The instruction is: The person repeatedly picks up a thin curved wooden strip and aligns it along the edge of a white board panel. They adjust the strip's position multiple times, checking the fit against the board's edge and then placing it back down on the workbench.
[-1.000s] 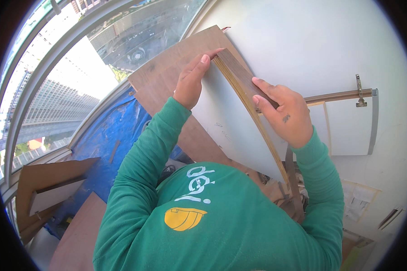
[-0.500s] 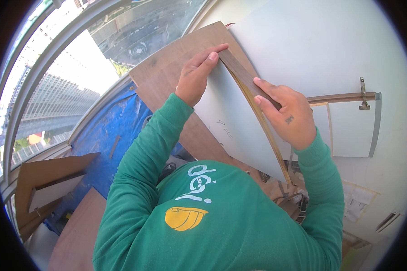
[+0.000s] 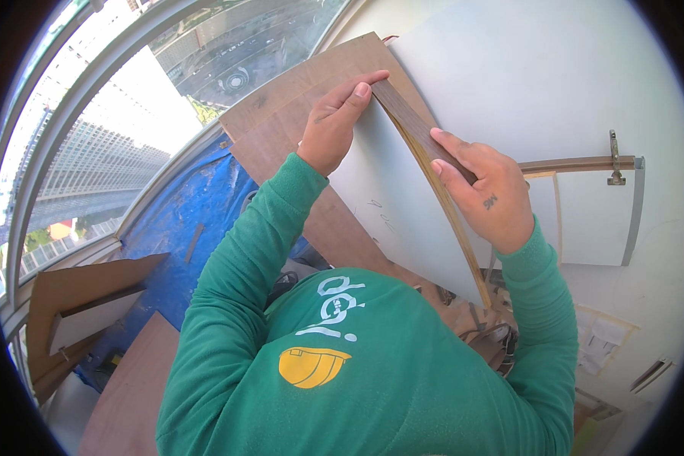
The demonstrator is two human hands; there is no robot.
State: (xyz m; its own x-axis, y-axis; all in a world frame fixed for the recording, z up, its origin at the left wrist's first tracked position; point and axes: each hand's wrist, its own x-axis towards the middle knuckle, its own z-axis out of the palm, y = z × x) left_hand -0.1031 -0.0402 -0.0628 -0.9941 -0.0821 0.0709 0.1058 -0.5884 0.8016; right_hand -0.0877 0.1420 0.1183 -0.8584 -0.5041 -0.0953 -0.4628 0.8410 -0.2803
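A white-faced panel (image 3: 391,201) stands tilted in front of me, with pencil marks on its face and a yellowish raw edge. A dark brown wood-grain strip (image 3: 408,123) lies along its top edge. At the far corner my left hand (image 3: 329,131) is closed on the panel, thumb on the near side and a finger reaching over the end of the strip. Nearer to me, my right hand (image 3: 494,199) grips the strip and the edge under it, between thumb and fingers. The strip's near part is hidden under the right hand.
A large brown plywood sheet (image 3: 277,125) leans behind the panel by the window (image 3: 91,152). Blue sheeting (image 3: 197,197) covers the lower left wall, near more boards (image 3: 91,296). On the right a white cabinet piece (image 3: 596,213) carries a metal latch (image 3: 615,159).
Both hands keep their hold on the panel and strip. Hands and panel appear shifted very slightly to the right, along with a small shift of the whole view.
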